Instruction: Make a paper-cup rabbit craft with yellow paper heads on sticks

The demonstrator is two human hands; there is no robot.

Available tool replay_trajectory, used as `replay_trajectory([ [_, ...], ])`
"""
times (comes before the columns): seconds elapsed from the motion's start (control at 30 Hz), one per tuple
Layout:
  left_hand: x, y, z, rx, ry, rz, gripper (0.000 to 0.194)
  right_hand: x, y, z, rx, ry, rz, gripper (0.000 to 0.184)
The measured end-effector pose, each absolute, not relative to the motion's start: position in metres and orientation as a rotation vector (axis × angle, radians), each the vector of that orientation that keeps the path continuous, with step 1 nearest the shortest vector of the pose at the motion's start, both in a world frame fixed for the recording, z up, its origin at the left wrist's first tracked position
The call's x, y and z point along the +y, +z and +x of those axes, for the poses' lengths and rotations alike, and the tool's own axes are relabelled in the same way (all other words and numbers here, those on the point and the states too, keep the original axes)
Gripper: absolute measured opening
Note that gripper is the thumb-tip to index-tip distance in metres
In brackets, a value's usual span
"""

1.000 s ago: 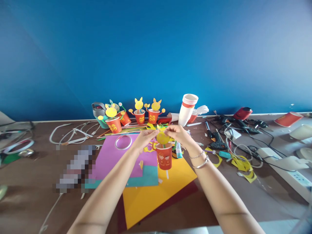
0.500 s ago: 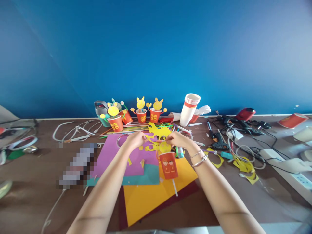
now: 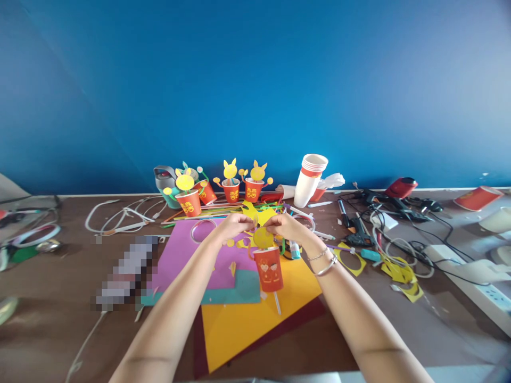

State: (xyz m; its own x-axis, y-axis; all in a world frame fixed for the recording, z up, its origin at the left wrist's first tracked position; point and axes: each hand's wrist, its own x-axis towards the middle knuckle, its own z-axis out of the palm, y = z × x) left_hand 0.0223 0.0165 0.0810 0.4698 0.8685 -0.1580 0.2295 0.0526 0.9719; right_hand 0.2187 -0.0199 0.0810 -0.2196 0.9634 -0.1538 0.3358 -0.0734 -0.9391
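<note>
A red paper cup (image 3: 269,270) with two printed heart-like figures is held up over the coloured paper. A round yellow paper head (image 3: 263,238) rises from its rim, and a white straw (image 3: 277,303) sticks out below. My right hand (image 3: 288,227) pinches the upper right edge of the head; its fingertips partly hide what they grip. At the upper left, my left hand (image 3: 236,227) is closed in a pinch on what looks like a small yellow paper piece (image 3: 255,219), close to the head's top edge. Whether this piece touches the head I cannot tell.
Finished cups with yellow eared heads (image 3: 230,170) stand along the blue wall. Purple paper (image 3: 179,255) and orange paper (image 3: 235,330) lie below my hands. A stack of white cups (image 3: 307,183) leans behind. Glue guns (image 3: 361,234), cables and a power strip (image 3: 471,276) lie right.
My left hand has moved right and slightly up, close to the yellow head. The cup and head have shifted a little left with my right hand.
</note>
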Motion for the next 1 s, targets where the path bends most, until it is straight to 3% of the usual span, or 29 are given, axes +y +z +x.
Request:
replay_trajectory([
  [0.27,0.016,0.081,0.024,1.041,0.675,1.478,0.020,-0.017,0.077,0.223,-1.747,1.136,-1.466,0.017],
  [0.43,0.021,0.070,0.026,1.052,0.750,1.534,0.028,-0.024,0.090,0.242,-1.921,0.460,-1.942,0.021],
  [0.5,0.021,0.068,0.028,1.043,0.778,1.530,0.031,-0.028,0.096,0.248,-1.940,0.343,-2.219,0.020],
  [0.6,0.018,0.069,0.031,1.041,0.832,1.478,0.034,-0.032,0.100,0.251,-1.996,0.408,-2.418,0.019],
  [0.8,0.011,0.074,0.037,1.030,0.934,1.419,0.033,-0.032,0.101,0.248,-2.033,0.495,-2.366,0.008],
  [0.9,0.009,0.076,0.039,1.041,0.982,1.377,0.034,-0.031,0.103,0.247,-1.953,0.501,-2.096,0.012],
  [1.0,0.006,0.079,0.041,1.059,1.035,1.384,0.033,-0.032,0.104,0.240,-1.794,0.809,-1.581,0.014],
])
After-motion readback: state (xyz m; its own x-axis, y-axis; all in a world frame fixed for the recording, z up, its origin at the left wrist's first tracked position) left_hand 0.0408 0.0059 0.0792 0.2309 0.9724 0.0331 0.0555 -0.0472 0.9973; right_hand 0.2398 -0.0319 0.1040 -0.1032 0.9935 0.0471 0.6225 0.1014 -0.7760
